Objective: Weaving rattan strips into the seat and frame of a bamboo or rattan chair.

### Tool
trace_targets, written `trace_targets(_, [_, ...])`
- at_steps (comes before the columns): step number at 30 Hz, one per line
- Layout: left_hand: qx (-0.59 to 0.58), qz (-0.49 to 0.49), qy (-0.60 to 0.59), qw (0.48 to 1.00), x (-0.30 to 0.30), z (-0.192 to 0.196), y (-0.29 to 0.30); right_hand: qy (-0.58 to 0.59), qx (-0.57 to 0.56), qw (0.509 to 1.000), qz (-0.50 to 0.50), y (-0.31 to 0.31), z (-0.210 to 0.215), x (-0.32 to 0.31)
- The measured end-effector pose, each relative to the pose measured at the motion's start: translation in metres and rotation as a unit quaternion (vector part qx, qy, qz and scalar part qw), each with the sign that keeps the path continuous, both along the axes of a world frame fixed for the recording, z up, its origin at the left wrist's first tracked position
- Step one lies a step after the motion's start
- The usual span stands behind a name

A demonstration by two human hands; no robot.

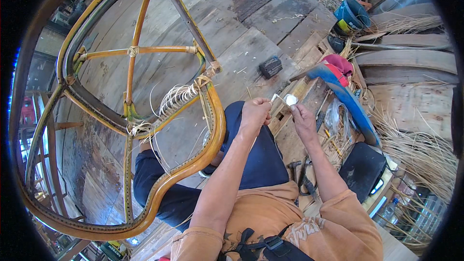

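My left hand (256, 115) is closed in a pinch, and a thin pale strip (252, 141) runs out below it. A narrow white tip (275, 97) shows just beyond its fingers. Close beside it, my right hand (304, 122) pinches a small white roundish piece (291, 100); what it is made of I cannot make out. To my left stands a large curved rattan frame (221, 130) with joints bound in cane. Loose coils of pale cane strip (178, 97) wrap one of its curved bars, and ends hang from it.
A dark block (270, 67) lies on the plank floor (212, 29). At my right are a wooden bench with a hammer (294, 165), a blue curved board (355, 104), a clear plastic bag (333, 117) and a black case (362, 166). Further off are cane bundles (420, 157) and a bucket (352, 15).
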State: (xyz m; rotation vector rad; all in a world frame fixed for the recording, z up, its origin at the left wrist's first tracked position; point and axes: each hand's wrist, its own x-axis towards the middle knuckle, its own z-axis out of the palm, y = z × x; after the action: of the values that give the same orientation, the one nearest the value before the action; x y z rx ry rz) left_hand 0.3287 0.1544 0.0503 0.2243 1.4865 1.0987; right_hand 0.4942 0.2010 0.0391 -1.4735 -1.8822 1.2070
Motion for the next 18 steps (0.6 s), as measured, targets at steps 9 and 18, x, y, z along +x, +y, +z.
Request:
trace_targets(9, [0.003,0.011,-0.018,1.000,0.000,0.003,0.001,-0.043,0.076,0.994,0.061,-0.005,0.010,-0.002])
trace_targets(18, [-0.001,0.000,-0.027,1.000,0.000,0.003,-0.001,-0.023,0.045,0.999,0.000,-0.003,-0.001,0.007])
